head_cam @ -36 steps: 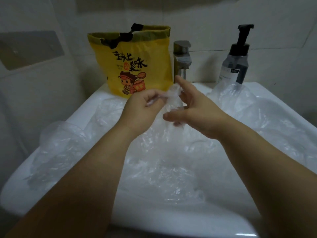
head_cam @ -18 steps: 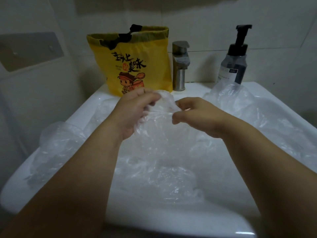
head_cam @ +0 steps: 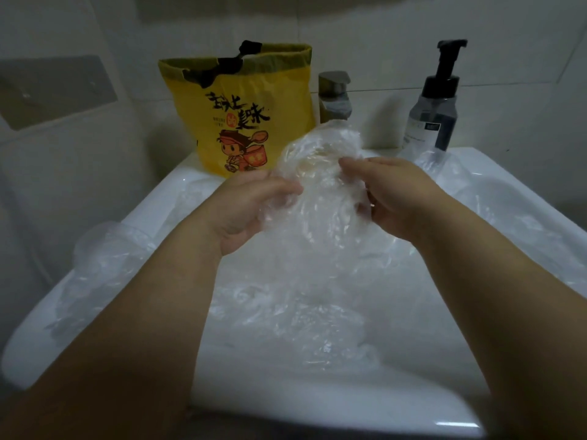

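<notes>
A clear, crinkled plastic bag is held up over the white sink, bunched between both hands. My left hand grips its left side with curled fingers. My right hand grips its right side, fingers curled into the film. The bag's top bulges up in front of the tap. Its lower part trails down onto more clear plastic lying in the basin.
A yellow printed bag with black handles stands at the back left of the sink. A metal tap is behind the held bag. A pump bottle stands back right. Clear plastic drapes over the sink's left and right rims.
Both hands have gathered more of the plastic and lifted it; the bag now bulges up between them, wider than before. The view has shifted slightly closer.
</notes>
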The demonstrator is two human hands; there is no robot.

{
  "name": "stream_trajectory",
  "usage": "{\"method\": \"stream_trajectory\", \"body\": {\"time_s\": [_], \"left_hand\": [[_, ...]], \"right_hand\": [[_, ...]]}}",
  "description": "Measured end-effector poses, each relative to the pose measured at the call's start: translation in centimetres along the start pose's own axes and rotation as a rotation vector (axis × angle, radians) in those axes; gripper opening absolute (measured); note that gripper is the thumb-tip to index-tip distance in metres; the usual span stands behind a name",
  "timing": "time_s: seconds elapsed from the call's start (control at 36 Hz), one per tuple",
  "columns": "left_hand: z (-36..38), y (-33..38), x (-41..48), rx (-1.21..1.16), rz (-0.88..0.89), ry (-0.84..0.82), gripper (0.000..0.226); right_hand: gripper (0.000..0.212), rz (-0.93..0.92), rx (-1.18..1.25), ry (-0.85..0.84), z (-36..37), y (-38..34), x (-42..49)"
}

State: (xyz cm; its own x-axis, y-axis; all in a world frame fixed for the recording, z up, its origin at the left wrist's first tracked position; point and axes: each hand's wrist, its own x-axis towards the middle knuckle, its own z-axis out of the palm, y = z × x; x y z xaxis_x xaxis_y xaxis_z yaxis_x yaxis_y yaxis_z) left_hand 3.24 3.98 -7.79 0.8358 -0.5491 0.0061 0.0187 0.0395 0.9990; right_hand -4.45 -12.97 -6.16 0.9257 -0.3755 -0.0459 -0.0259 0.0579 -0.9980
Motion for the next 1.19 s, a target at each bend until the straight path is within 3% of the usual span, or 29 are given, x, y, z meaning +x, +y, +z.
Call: {"method": "stream_trajectory", "body": {"time_s": [0.06,0.17,0.22,0.33,0.47,0.53,0.61,0.72,0.92,0.97,1.03,1.14,1.19], "left_hand": [[-0.1,0.1,0.3,-0.071,0.021,0.066,0.014],[-1.1,0.9,0.5,-0.449,0.012,0.139,0.015],[-1.7,1.1,0.3,-0.520,-0.008,0.154,0.012],[-1.8,1.0,0.1,-0.503,-0.005,0.136,0.055],[-1.7,0.6,0.1,-0.271,-0.140,0.136,0.056],[-1.2,0.3,0.1,-0.192,-0.127,0.061,0.042],[-0.6,0.3,0.1,-0.252,-0.063,0.084,0.017],[-1.2,0.8,0.0,-0.485,0.026,0.021,0.030],[-1.4,0.6,-0.4,-0.422,-0.007,-0.218,0.056],[-1.3,0.5,-0.2,-0.407,-0.008,-0.145,0.046],[-1.6,0.2,0.4,-0.335,0.004,0.035,0.034],[-1.5,0.0,0.5,-0.290,0.063,0.202,0.059],[-1.3,0.0,0.4,-0.295,0.120,0.282,0.050]], "right_hand": [[0.010,-0.009,0.004,0.021,0.0,-0.1,0.1],[0.012,-0.012,0.035,0.042,-0.3,-0.1,0.4],[0.015,-0.019,0.015,0.077,-0.3,0.1,0.8],[0.020,-0.008,0.157,0.009,0.0,0.2,0.9],[0.022,-0.053,0.295,0.038,-0.1,-0.1,0.6],[0.022,-0.046,0.273,0.088,-0.1,-0.1,0.6],[0.020,0.020,0.345,0.069,-0.1,0.1,0.6],[0.023,0.163,0.544,0.053,-0.5,-0.3,0.5],[0.028,0.172,0.553,0.062,-0.6,0.2,0.8],[0.028,0.146,0.483,0.088,-0.6,0.5,1.0],[0.031,0.155,0.459,0.109,-0.5,0.6,0.9],[0.034,0.175,0.568,0.059,-0.8,0.2,0.2],[0.049,0.094,0.603,0.010,-1.1,0.2,-0.1]]}}
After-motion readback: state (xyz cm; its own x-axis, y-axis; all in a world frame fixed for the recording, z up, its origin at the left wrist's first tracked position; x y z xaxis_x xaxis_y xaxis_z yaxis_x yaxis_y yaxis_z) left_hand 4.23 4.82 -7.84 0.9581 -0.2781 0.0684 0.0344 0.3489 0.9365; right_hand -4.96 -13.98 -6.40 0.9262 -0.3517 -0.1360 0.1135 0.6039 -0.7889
